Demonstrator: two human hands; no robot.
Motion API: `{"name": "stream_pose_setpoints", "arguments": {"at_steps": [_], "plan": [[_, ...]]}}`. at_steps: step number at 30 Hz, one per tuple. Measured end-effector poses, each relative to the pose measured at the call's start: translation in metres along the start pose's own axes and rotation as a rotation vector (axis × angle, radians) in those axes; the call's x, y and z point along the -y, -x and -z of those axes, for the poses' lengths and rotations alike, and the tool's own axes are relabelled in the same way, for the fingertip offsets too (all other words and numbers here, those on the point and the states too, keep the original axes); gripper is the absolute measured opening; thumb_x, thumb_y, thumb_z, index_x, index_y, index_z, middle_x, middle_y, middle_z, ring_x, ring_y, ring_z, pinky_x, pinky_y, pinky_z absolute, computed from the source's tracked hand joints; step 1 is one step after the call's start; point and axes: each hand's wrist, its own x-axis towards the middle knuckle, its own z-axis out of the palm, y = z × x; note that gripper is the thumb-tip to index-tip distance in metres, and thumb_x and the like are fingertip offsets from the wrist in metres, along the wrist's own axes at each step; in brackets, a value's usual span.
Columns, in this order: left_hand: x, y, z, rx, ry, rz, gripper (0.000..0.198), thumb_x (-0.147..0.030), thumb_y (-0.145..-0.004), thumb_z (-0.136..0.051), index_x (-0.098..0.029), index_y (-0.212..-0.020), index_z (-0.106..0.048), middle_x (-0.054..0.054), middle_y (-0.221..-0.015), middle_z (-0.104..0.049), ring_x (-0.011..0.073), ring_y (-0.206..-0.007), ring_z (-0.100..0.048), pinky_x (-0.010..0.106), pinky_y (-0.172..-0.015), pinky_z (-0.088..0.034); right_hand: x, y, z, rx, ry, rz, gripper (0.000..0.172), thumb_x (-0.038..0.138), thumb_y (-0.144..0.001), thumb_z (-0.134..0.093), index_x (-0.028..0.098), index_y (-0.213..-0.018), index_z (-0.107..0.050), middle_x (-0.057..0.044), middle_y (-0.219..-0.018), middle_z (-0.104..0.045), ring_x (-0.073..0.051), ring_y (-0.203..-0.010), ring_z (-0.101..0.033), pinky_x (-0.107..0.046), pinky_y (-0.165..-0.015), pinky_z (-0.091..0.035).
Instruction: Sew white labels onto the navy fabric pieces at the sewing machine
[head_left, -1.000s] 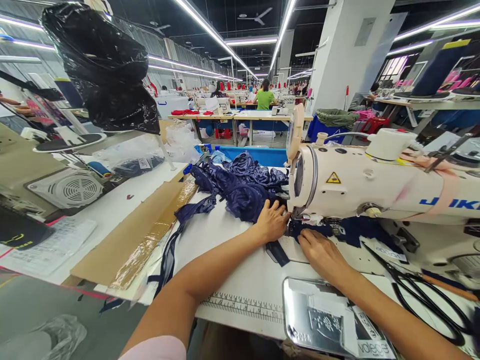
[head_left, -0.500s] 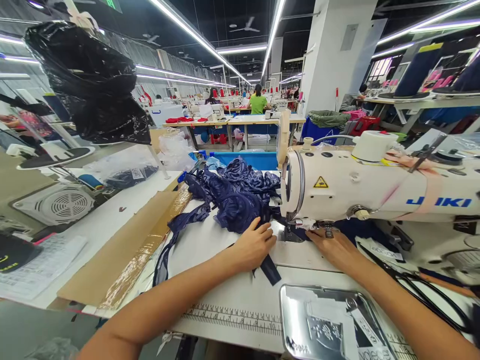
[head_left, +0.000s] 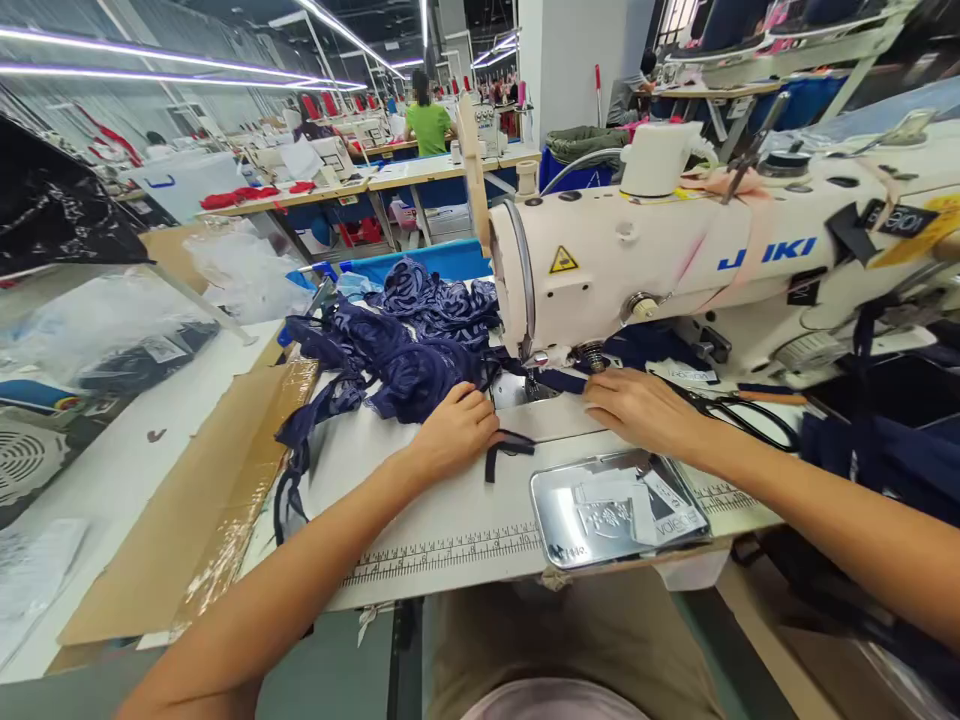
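The left hand (head_left: pixel 454 428) lies palm down, fingers together, their tips against navy lace (head_left: pixel 405 350). The right hand (head_left: pixel 637 405) has its flat fingers pressing a navy strip (head_left: pixel 559 380).

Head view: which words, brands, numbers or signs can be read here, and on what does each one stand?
"JUKI", blue, on the sewing machine arm.
Yellow warning triangle, on the machine's head; no words.
Labels in the metal tray: blurred.
Ruler numbers on the table edge: too small.

left hand (head_left: pixel 450 435) covers part of the navy lace (head_left: pixel 405 350)
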Motion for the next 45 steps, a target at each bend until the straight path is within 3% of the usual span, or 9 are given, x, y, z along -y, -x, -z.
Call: {"name": "stream_pose_setpoints", "arguments": {"at_steps": [9, 15, 18, 23, 30, 33, 36, 40, 45], "plan": [[-0.027, -0.051, -0.01, 0.065, 0.395, 0.199, 0.021, -0.024, -0.091, -0.04, -0.015, -0.077, -0.052, 0.001, -0.071, -0.058, 0.0139, -0.068, -0.055, 0.024, -0.066, -0.04, 0.044, 0.033, 0.021, 0.178, -0.283, 0.129, 0.013, 0.019, -0.086, -0.047, 0.018, -0.076, -0.056, -0.002, -0.076, -0.057, -0.015, -0.068, -0.053, -0.028, -0.064, -0.04], [-0.036, -0.041, -0.013, 0.055, 0.391, 0.12, 0.02, -0.034, -0.086, -0.05, -0.015, -0.082, -0.057, 0.004, -0.082, -0.06, 0.0162, -0.081, -0.056, 0.028, -0.075, -0.041, 0.058, 0.036, 0.004, 0.115, -0.23, 0.124, 0.011, 0.012, -0.08, -0.047, 0.021, -0.078, -0.052, -0.001, -0.078, -0.057, -0.017, -0.066, -0.055, -0.032, -0.066, -0.042], [-0.029, -0.021, -0.003, -0.098, 0.42, 0.141, 0.022, -0.032, -0.089, -0.045, -0.015, -0.1, -0.055, 0.008, -0.1, -0.059, 0.0165, -0.097, -0.053, 0.029, -0.085, -0.041, 0.057, 0.037, -0.006, 0.067, -0.267, 0.144, 0.017, 0.007, -0.077, -0.045, 0.023, -0.077, -0.05, 0.0, -0.074, -0.057, -0.017, -0.063, -0.055, -0.031, -0.061, -0.043], [-0.002, 0.016, 0.013, -0.38, 0.393, 0.536, 0.021, -0.018, -0.089, -0.037, -0.014, -0.098, -0.055, 0.008, -0.095, -0.06, 0.0152, -0.092, -0.054, 0.028, -0.082, -0.044, 0.055, 0.041, -0.014, 0.067, -0.381, 0.127, 0.018, 0.008, -0.079, -0.043, 0.026, -0.076, -0.045, 0.001, -0.072, -0.057, -0.016, -0.06, -0.054, -0.029, -0.055, -0.042], [0.001, 0.024, 0.015, -0.03, 0.068, 0.26, 0.038, -0.009, -0.084, -0.042, -0.021, -0.118, -0.051, 0.012, -0.125, -0.048, 0.0208, -0.1, -0.051, 0.034, -0.081, -0.042, 0.06, 0.037, -0.005, 0.022, -0.387, 0.122, 0.018, 0.009, -0.081, -0.039, 0.022, -0.069, -0.038, 0.002, -0.065, -0.053, -0.014, -0.056, -0.05, -0.028, -0.052, -0.04], [-0.007, 0.017, 0.021, 0.021, 0.086, 0.081, 0.027, -0.013, -0.084, -0.046, -0.024, -0.105, -0.061, 0.008, -0.13, -0.046, 0.0244, -0.109, -0.046, 0.038, -0.086, -0.038, 0.058, 0.041, 0.007, 0.032, -0.463, 0.058, 0.017, 0.016, -0.086, -0.039, 0.022, -0.07, -0.04, 0.001, -0.069, -0.052, -0.014, -0.06, -0.051, -0.026, -0.053, -0.04], [-0.013, 0.011, 0.032, 0.069, 0.26, 0.018, 0.016, -0.019, -0.084, -0.049, -0.017, -0.082, -0.065, 0.007, -0.099, -0.064, 0.0217, -0.099, -0.052, 0.034, -0.086, -0.039, 0.055, 0.047, 0.019, 0.04, -0.599, -0.075, 0.016, 0.023, -0.088, -0.039, 0.022, -0.072, -0.042, 0.001, -0.069, -0.05, -0.012, -0.058, -0.048, -0.024, -0.053, -0.039], [-0.024, -0.004, 0.037, -0.032, 0.58, 0.225, 0.019, -0.02, -0.086, -0.045, -0.013, -0.082, -0.062, 0.005, -0.077, -0.064, 0.0147, -0.073, -0.056, 0.025, -0.071, -0.042, 0.048, 0.046, 0.026, -0.039, -0.903, -0.362, 0.021, 0.035, -0.084, -0.045, 0.022, -0.068, -0.042, 0.003, -0.059, -0.044, -0.011, -0.053, -0.043, -0.024, -0.049, -0.037], [-0.042, -0.034, 0.013, -0.156, 0.963, 0.54, 0.012, -0.019, -0.078, -0.052, -0.014, -0.072, -0.06, -0.001, -0.068, -0.059, 0.0111, -0.063, -0.052, 0.021, -0.06, -0.037, 0.039, 0.033, 0.019, -0.122, -1.3, -0.632, 0.031, 0.049, -0.071, -0.057, 0.02, -0.077, -0.051, 0.006, -0.053, -0.043, -0.01, -0.047, -0.043, -0.025, -0.047, -0.037]]}}
